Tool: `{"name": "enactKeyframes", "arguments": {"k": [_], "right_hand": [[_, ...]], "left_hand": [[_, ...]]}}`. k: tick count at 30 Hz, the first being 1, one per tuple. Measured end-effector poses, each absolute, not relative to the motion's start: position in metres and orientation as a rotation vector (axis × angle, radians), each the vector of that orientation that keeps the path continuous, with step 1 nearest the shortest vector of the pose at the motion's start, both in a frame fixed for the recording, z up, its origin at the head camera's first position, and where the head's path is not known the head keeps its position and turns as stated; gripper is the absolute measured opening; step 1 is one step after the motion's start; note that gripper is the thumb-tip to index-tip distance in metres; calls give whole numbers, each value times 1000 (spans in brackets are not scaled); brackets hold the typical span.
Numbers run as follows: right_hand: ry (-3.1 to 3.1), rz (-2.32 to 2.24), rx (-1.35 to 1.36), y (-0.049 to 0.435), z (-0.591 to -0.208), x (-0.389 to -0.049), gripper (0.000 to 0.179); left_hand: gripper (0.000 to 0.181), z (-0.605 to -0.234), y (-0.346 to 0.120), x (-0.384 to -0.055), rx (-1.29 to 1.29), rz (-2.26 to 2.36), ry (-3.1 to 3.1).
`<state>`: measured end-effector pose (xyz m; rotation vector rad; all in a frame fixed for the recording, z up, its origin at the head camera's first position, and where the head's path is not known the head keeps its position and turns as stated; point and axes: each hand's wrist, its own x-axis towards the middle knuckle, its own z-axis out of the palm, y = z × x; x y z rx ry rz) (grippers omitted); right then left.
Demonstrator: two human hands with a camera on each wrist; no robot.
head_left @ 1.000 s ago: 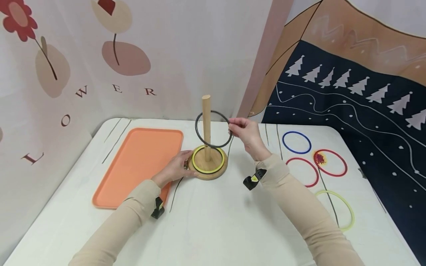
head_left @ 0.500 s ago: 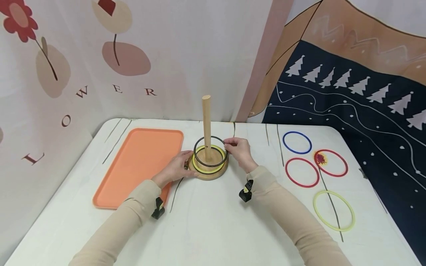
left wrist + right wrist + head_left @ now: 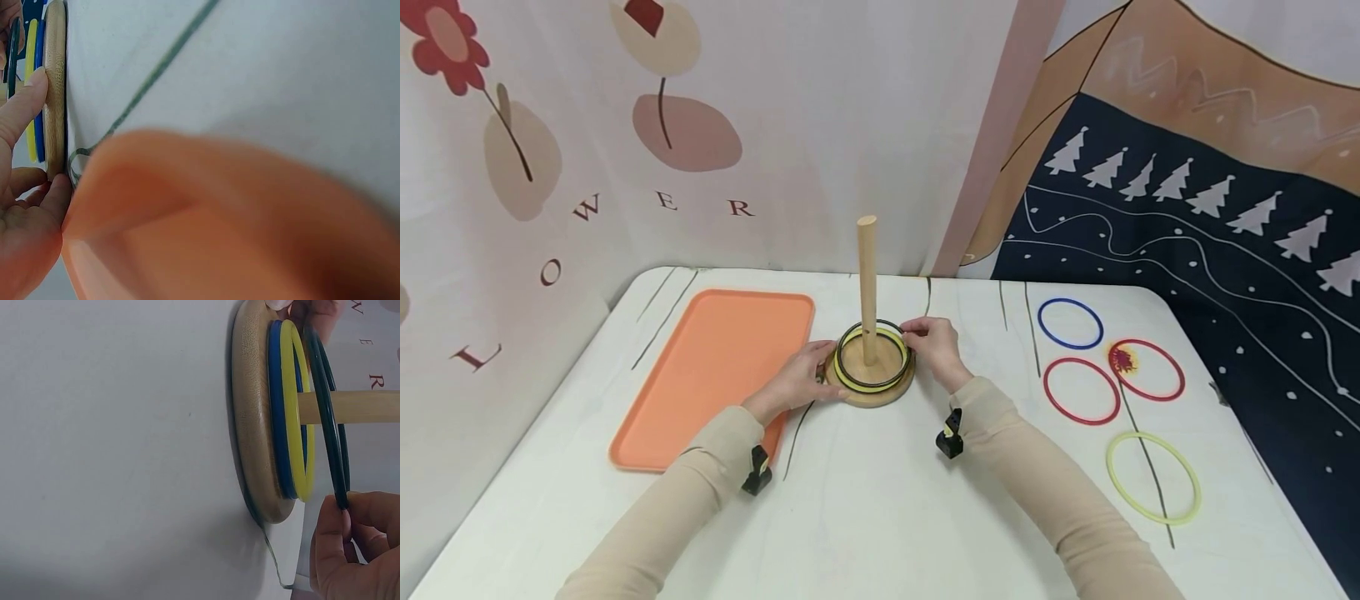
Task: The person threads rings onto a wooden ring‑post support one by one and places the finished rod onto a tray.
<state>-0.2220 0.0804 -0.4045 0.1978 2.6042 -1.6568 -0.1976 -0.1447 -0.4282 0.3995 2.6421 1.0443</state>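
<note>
A wooden peg (image 3: 867, 275) rises from a round wooden base (image 3: 253, 412) in the middle of the table. On the base lie a blue ring (image 3: 279, 419) and, over it, a yellow ring (image 3: 289, 394). My right hand (image 3: 934, 346) pinches a dark green ring (image 3: 329, 412) between thumb and fingers at its right side. This ring encircles the peg low down, slightly tilted, with a gap above the yellow one. From the left, my left hand (image 3: 797, 375) grips the edge of the base, its thumb (image 3: 28, 103) on the upper side and fingers lower down.
An orange tray (image 3: 715, 375) lies left of the stand, under the left forearm. To the right are loose rings on the white cloth: a blue ring (image 3: 1070, 300), two red rings, the nearer red ring (image 3: 1082, 360) beside the other, and a yellow-green ring (image 3: 1198, 492).
My right hand has brought the dark green ring down along the peg, from about halfway up to close over the yellow ring. The left hand has stayed on the base.
</note>
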Motion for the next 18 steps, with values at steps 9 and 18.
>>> {"name": "enactKeyframes", "arguments": {"k": [9, 18], "right_hand": [[2649, -1574, 159, 77, -405, -223, 15], [2726, -1484, 162, 76, -408, -225, 13]], "left_hand": [[90, -428, -145, -197, 384, 1042, 2636], [90, -428, -145, -198, 384, 1055, 2622]]}}
